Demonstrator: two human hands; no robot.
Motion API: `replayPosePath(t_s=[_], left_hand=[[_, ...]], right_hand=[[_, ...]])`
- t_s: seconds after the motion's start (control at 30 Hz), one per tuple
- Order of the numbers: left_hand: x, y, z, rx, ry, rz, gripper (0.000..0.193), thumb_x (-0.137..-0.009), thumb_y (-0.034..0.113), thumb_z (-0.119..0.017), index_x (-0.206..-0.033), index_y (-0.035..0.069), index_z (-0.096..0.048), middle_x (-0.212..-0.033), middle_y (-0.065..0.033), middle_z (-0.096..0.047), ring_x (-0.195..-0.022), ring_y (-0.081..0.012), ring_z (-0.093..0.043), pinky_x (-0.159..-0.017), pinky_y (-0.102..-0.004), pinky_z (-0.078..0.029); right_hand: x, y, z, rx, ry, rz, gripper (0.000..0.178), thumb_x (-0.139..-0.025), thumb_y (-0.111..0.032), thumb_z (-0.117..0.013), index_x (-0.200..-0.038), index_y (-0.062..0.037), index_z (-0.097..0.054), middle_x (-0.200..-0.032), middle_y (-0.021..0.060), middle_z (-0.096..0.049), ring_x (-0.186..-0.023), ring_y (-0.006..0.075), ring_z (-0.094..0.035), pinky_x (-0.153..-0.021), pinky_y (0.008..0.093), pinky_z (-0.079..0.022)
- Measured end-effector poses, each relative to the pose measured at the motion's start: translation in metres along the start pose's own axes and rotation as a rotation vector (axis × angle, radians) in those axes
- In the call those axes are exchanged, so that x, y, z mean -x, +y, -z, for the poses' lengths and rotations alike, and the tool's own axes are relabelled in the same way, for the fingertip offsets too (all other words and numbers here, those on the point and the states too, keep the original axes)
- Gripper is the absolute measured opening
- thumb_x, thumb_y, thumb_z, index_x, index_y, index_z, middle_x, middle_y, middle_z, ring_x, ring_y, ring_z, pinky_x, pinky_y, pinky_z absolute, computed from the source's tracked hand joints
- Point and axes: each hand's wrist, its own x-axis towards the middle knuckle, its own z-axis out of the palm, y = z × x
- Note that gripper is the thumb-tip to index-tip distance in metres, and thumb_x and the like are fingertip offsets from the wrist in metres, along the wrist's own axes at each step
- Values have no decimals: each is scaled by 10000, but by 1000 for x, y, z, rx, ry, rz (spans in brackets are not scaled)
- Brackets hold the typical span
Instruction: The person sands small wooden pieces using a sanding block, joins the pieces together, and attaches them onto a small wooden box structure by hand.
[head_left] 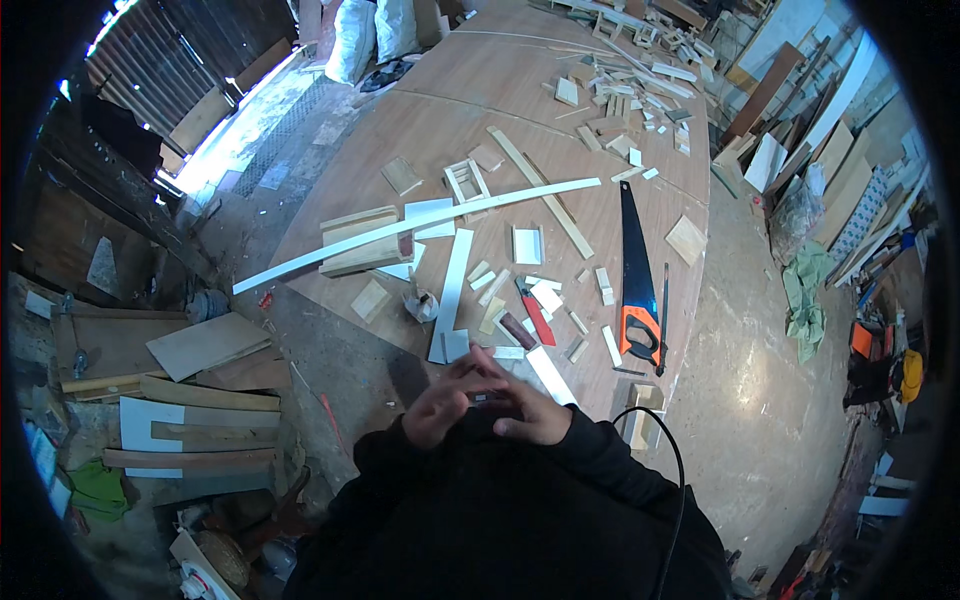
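My left hand and my right hand are raised in front of my chest at the table's near edge. Their fingers are stretched out and meet at the tips, thumbs apart, with no tool in either. A small pale spot shows between them, too small to make out. Just beyond lie a long white strip, a dark brown wood piece, a red-handled cutting tool and small wood offcuts. A handsaw with an orange and black handle lies farther right.
Across the wooden table a long white batten rests over a wooden box-like piece. Many scraps cover the far end. Boards are stacked low at left. A black cable hangs by my right arm.
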Motion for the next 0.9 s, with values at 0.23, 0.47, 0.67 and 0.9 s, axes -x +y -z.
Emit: replayPosePath(t_s=[0.23,0.47,0.67,0.9], left_hand=[[48,-13,15,778,-14,-92,858,-990,613,-152,-647,25,-674,-908,-100,-609,-847,-199,-529,-872,-326,-418],[131,-14,50,574,-29,218,887,-941,698,-106,-391,105,-471,-450,0,-393,-669,-182,-453,-773,-337,-376],[150,-3,57,469,-148,215,871,-990,607,-129,-562,29,-620,-667,-85,-576,-756,-226,-525,-748,-345,-418],[165,43,29,50,-482,-30,747,-890,711,-263,-1081,43,-537,-1135,-252,-224,-1092,-329,-77,-961,-509,-214]], right_hand=[[-39,-5,-82,499,-242,-28,559,-860,-438,-672,-1186,-6,-536,-1212,196,-495,-1149,329,-475,-937,405,-427],[-64,12,-155,687,-554,-320,690,-891,-613,-535,-881,65,-664,-786,223,-657,-847,354,-636,-809,390,-476],[-53,30,-191,622,-141,-10,655,-893,-483,-601,-1270,35,-467,-1299,262,-449,-1212,362,-449,-1014,419,-359],[-14,25,-205,190,49,447,1006,-854,-624,-574,-1519,-4,-145,-1588,230,53,-1472,380,28,-1155,497,-95]])
